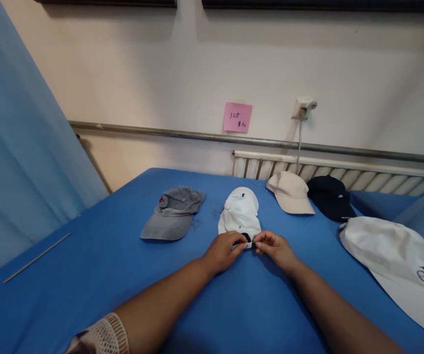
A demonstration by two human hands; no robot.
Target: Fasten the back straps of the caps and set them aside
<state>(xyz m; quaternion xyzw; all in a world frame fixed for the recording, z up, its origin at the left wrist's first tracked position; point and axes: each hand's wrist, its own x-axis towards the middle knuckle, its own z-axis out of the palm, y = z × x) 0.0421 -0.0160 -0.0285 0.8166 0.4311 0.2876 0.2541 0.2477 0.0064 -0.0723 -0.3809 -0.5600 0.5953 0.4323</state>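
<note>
A white baseball cap (pixel 239 211) with a small dark emblem lies on the blue-covered table, its back opening and strap turned toward me. My left hand (pixel 226 250) pinches the cap's back strap at its left side, thumb and fingers together. On the strap's right end, my right hand (pixel 273 248) closes thumb and fingertips, close beside the left. The strap's fastening is too small to make out between the fingers. Left of these hands rests a grey baseball cap (pixel 175 214), touched by neither.
A beige cap (pixel 290 191) and a black cap (pixel 330 197) lie at the back right. A large white cap (pixel 396 260) is nearer on the right. A thin stick (pixel 37 258) lies at the left. Behind stand a radiator (pixel 256 166) and a wall socket (pixel 303 109).
</note>
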